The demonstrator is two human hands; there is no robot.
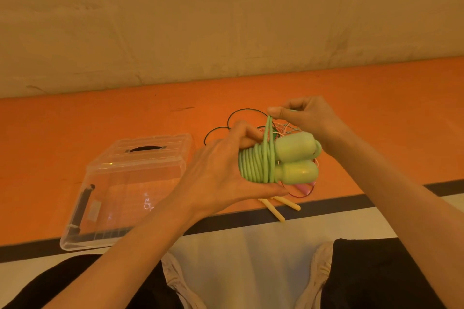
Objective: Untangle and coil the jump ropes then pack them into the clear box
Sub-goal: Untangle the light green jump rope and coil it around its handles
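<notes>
A light green jump rope [278, 160] is held above the orange table [100, 118]; its cord is wound in many turns around its two fat green handles. My left hand [221, 170] grips the wound end of the bundle. My right hand [303, 115] pinches a loop of the green cord and holds it upward, just above the bundle. Behind and under my hands lies a tangle of thin ropes [241, 120], dark green, red and pale. A pink handle [305, 187] peeks out below the green ones. The clear box [120, 193] stands at the left with its lid on.
Two pale yellow stick handles [281, 208] lie at the table's front edge, partly over it. The table's dark front edge [326, 211] runs across. My knees and a white floor are below. A plain wall rises behind the table.
</notes>
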